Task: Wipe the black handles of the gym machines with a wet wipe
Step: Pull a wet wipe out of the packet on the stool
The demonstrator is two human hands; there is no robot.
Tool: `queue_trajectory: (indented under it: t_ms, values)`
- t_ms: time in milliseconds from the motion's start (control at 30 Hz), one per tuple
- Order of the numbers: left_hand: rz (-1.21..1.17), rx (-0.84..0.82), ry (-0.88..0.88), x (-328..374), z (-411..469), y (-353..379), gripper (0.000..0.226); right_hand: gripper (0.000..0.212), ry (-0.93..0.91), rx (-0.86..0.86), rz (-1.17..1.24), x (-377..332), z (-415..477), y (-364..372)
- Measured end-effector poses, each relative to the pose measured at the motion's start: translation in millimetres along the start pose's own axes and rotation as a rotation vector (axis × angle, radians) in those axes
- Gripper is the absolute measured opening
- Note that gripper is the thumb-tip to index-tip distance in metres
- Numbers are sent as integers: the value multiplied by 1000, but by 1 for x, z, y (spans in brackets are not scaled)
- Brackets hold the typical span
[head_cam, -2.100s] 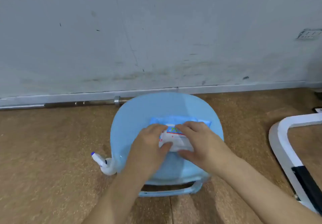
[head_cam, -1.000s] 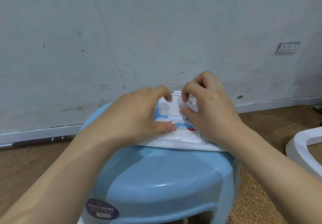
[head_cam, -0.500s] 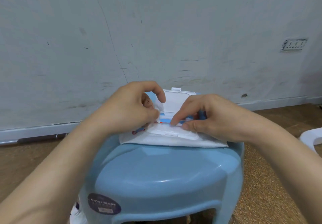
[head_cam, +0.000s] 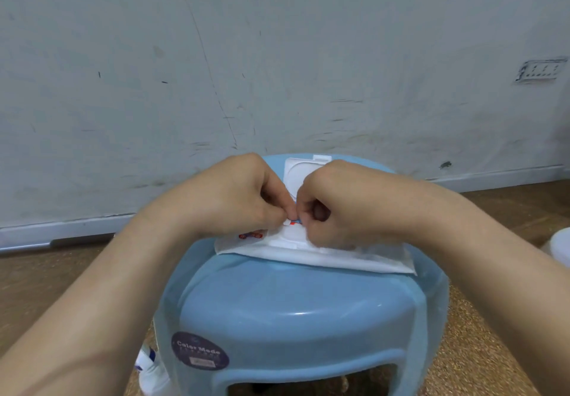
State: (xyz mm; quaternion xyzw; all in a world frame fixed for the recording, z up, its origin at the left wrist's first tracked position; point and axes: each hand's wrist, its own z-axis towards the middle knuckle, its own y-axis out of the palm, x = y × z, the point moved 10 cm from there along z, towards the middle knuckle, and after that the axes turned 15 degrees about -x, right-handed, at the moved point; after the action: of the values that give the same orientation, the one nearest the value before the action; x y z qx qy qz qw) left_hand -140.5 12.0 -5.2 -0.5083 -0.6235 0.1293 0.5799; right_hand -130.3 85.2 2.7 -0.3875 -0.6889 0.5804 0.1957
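Observation:
A white pack of wet wipes (head_cam: pixel 339 255) lies flat on a light blue plastic stool (head_cam: pixel 296 312). Its white flip lid (head_cam: pixel 303 169) stands up at the far side. My left hand (head_cam: pixel 234 198) and my right hand (head_cam: pixel 345 207) are both on top of the pack, knuckles almost touching. The fingertips of both hands pinch at a small white and blue bit at the pack's opening (head_cam: pixel 291 221). My fingers hide the opening itself. No gym machine handle is in view.
A scuffed grey wall (head_cam: pixel 277 56) rises just behind the stool. A white spray bottle (head_cam: pixel 148 368) stands on the brown floor (head_cam: pixel 46 281) at the stool's front left. A white frame edge (head_cam: pixel 559 244) shows at far right. A metal bar (head_cam: pixel 80 240) lies along the skirting.
The pack's lid was flipped up. My right hand has moved in from the pack's right half to meet my left, and both now pinch at the opening.

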Motion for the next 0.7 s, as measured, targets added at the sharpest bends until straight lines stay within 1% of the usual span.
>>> queue_trajectory:
  t_ms: [67,167,233,333,400,467,500,567,633,700]
  values:
    - [-8,16,7,1,0,-1,19,5,-16,11,73,7,0,2]
    - [23,28,7,5,-2,-2,2,2,-48,44,135,12,-2,2]
    - [94,39,-4,8,-3,-1,7,5,-67,95,198,14,-5,-1]
    - [241,110,3,17,-4,-1,3,12,-77,148,324,19,-9,-4]
    - [365,165,33,27,-4,0,7,15,-91,120,383,21,-9,-3]
    - [423,186,81,33,-2,1,10,14,-83,61,388,25,-12,-1]
    - [397,190,115,34,-3,1,9,13,-78,33,383,27,-14,-1]
    - [251,213,171,31,-4,-3,10,11,-82,3,386,28,-18,0]
    - [142,253,211,27,-4,-7,10,16,-76,18,395,30,-21,0]
    - [188,310,241,30,-5,-9,2,15,-63,81,404,33,-20,-2]
